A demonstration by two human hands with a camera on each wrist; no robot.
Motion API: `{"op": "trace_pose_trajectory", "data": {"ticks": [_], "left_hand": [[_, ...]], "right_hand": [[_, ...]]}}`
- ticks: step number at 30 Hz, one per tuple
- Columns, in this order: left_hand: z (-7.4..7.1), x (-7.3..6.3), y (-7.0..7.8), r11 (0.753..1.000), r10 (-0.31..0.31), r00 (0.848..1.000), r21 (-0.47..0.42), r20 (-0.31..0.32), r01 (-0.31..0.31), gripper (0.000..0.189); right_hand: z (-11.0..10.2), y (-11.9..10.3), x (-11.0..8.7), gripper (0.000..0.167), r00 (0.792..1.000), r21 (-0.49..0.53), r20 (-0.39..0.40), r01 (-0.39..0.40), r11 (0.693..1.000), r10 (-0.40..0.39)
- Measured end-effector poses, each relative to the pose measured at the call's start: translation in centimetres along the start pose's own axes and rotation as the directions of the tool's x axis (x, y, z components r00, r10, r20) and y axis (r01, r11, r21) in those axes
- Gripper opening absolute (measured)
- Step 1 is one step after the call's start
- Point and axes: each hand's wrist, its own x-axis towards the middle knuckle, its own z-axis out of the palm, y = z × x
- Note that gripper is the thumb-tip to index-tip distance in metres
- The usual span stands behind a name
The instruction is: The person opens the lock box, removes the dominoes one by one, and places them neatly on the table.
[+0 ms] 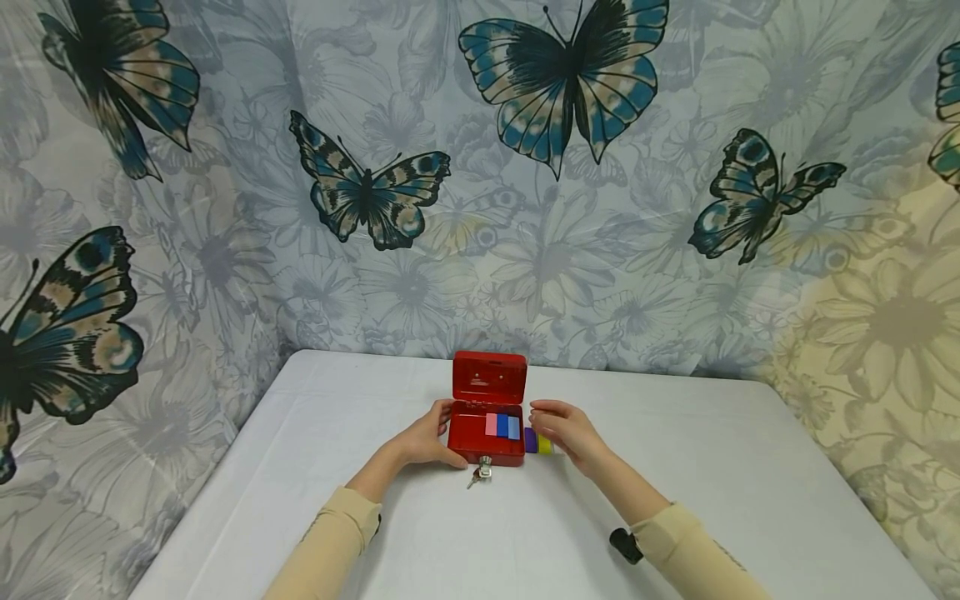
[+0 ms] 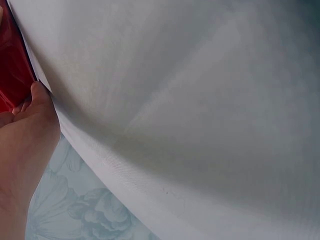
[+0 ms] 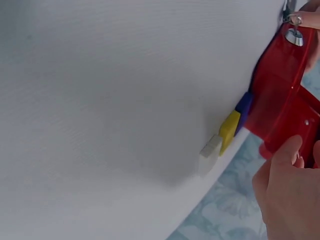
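Note:
A red metal cash box (image 1: 487, 446) stands with its lid (image 1: 489, 377) raised. Inside, toward its right, lie pink (image 1: 491, 424), blue (image 1: 502, 425) and light blue (image 1: 513, 427) blocks side by side. My left hand (image 1: 426, 435) holds the box's left side, thumb at the front corner. Loosely bent, my right hand (image 1: 572, 432) hovers by the box's right side. Beside the box are a purple block (image 3: 243, 111), a yellow block (image 3: 229, 131) and a whitish block (image 3: 211, 152). A small pinkish-red patch shows by the right hand; what it is, I cannot tell.
A lock with keys (image 1: 482, 472) hangs at the box's front. White cloth covers the table (image 1: 637, 467). Behind and at the sides rises a butterfly-patterned backdrop (image 1: 555, 275).

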Motion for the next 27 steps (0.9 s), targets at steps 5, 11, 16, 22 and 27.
{"op": "trace_pose_trajectory", "data": {"ticks": [5, 11, 16, 22, 27], "left_hand": [[0.0, -0.1, 0.1, 1.000, -0.001, 1.000, -0.006, -0.007, 0.001, 0.099], [-0.1, -0.1, 0.1, 1.000, 0.008, 1.000, -0.002, -0.005, -0.008, 0.099], [0.0, 0.0, -0.1, 1.000, 0.001, 1.000, 0.001, -0.008, -0.001, 0.099], [0.0, 0.1, -0.1, 1.000, -0.003, 1.000, 0.000, -0.007, 0.003, 0.099], [0.0, 0.1, -0.1, 1.000, 0.009, 1.000, 0.021, 0.004, -0.009, 0.100]], "right_hand": [[0.8, -0.2, 0.0, 0.038, 0.999, -0.025, 0.021, 0.026, 0.999, -0.025], [1.7, -0.3, 0.3, 0.036, 0.998, -0.050, 0.046, 0.047, 0.998, -0.045], [2.2, -0.4, 0.5, 0.033, 0.996, -0.117, 0.052, 0.073, 0.990, -0.067], [2.8, -0.6, 0.5, 0.032, 0.992, -0.175, 0.075, 0.111, 0.978, -0.099], [3.2, -0.9, 0.5, 0.031, 0.992, -0.198, 0.070, 0.117, 0.973, -0.105]]}}
